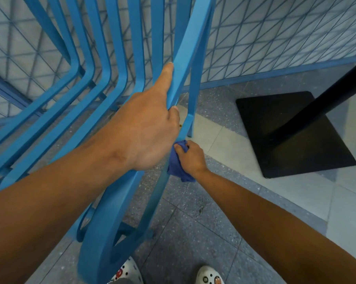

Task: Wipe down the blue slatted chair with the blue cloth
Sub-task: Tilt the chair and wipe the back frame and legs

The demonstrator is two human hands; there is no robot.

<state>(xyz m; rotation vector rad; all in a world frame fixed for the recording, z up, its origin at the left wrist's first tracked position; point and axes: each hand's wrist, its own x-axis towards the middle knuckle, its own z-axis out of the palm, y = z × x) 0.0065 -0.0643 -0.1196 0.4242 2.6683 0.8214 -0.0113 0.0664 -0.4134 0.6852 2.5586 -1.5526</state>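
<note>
The blue slatted chair (119,58) fills the left and middle of the head view, tipped so that its curved slats run up and away from me. My left hand (146,124) grips the outer right bar of its frame, thumb stretched up along the bar. Lower down on that same bar, my right hand (190,156) holds the bunched blue cloth (176,165) and presses it against the metal. Part of the cloth hangs below my fingers.
A black square table base (291,136) with a black post (326,99) stands on the tiled floor at right. A blue mesh fence (275,37) runs behind the chair. My two white clogs (209,276) show at the bottom edge.
</note>
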